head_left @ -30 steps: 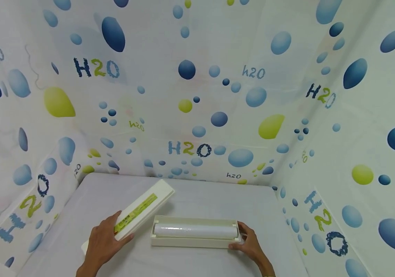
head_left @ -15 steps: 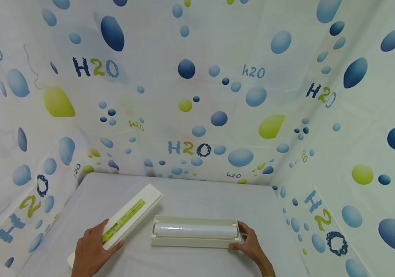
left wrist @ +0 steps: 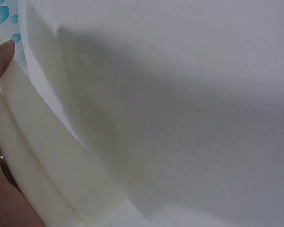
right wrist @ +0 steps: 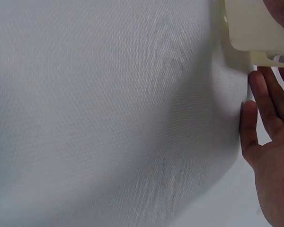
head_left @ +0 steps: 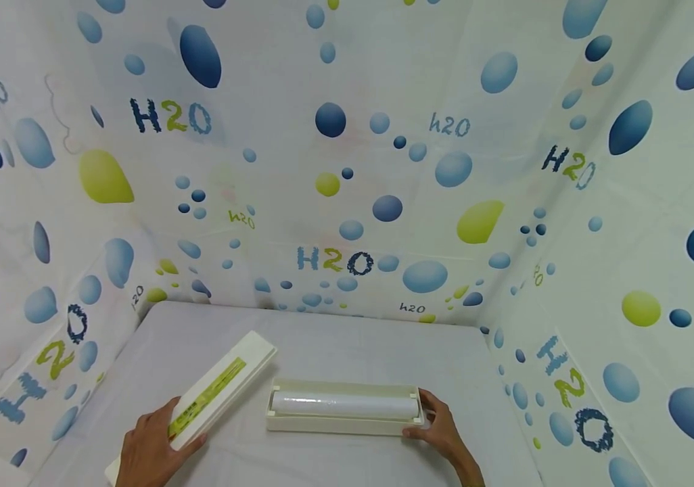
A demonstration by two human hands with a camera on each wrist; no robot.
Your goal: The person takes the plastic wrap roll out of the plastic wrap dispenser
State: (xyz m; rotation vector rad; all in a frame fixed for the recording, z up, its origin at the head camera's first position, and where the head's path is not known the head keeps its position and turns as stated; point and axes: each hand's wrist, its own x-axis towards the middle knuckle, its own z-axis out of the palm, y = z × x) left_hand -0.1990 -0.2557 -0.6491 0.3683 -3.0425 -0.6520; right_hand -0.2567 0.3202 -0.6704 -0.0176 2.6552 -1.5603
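In the head view my left hand (head_left: 151, 446) grips a long cream lid (head_left: 249, 352) with a yellow-green label, tilted with its far end up and to the right. The left wrist view shows the lid's edge (left wrist: 61, 156) between thumb and fingers. Right of it on the white surface lies a cling film dispenser box (head_left: 335, 426), uncovered, with a roll of clear film (head_left: 347, 405) lying lengthwise inside. My right hand (head_left: 441, 429) holds the box's right end, thumb at the front and fingers behind; the right wrist view shows the box's end (right wrist: 258, 28) at its top right corner.
A white cloth (head_left: 383, 355) covers the table. Close behind and at both sides stand white sheets (head_left: 274, 122) printed with blue and green drops and "H2O".
My left hand has drawn the lid to the left and towards me, away from the dispenser box. The right hand and the box stay where they were.
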